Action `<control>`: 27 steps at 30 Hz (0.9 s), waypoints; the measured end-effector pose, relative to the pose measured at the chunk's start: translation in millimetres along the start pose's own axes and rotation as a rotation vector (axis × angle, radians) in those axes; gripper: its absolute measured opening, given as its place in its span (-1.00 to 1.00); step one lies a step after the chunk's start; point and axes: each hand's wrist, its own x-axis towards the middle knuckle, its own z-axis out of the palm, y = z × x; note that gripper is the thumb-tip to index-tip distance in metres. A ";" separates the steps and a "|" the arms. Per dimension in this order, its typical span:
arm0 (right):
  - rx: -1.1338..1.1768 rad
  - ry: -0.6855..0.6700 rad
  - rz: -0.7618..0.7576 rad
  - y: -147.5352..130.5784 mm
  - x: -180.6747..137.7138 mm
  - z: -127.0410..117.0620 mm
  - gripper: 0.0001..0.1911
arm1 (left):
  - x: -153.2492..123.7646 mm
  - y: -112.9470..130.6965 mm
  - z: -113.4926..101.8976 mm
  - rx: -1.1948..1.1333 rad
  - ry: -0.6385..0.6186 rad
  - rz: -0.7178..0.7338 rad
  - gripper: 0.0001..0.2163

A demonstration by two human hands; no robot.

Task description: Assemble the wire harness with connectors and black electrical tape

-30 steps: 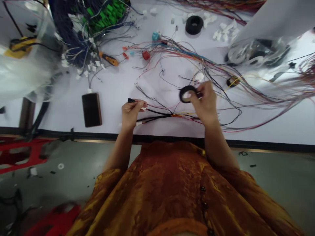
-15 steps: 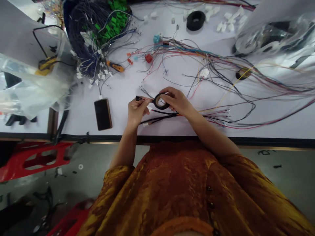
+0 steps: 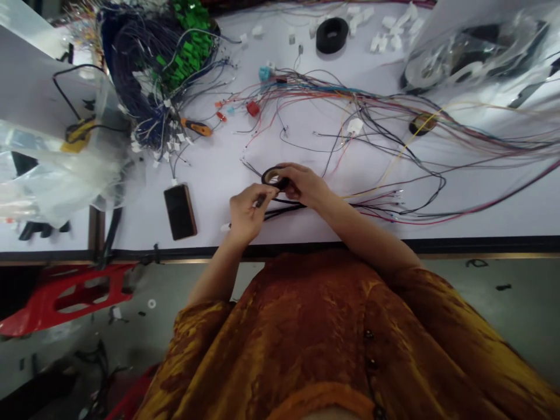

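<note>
My right hand is closed on a roll of black tape, its ring tilted over the wires. Right beside it, my left hand pinches a thin wire bundle with a small black connector showing between the fingers. The two hands' fingertips nearly meet, and the exact spot where tape and wires touch is hidden. Below the hands, a black-sleeved cable bundle lies on the white table, its loose wire ends fanning out to the right.
A phone lies left of my hands. Beyond are an orange-handled tool, blue wires with green connectors, a red connector, long loose wires and another black tape roll. Plastic bags stand at left.
The tape roll has swung over to the left and tilted flatter. My left hand has turned, its fingers now closer to the roll. The whole view has shifted slightly.
</note>
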 end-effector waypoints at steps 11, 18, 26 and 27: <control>-0.645 0.021 -0.709 54.3 -49.2 -15.6 -0.68 | 15.3 -9.3 5.3 -0.289 0.115 -0.193 -0.71; 0.094 0.117 -0.075 14.9 -4.8 -15.1 -0.73 | 7.0 -14.7 5.3 -0.282 0.127 -0.182 -0.71; -0.001 0.099 -0.154 30.6 -17.8 -41.5 -0.56 | 21.8 -45.8 21.4 -0.367 -0.080 -0.267 -0.57; -0.034 0.105 -0.173 31.9 -18.8 -42.0 -0.57 | 24.0 -44.8 25.0 -0.325 -0.103 -0.253 -0.62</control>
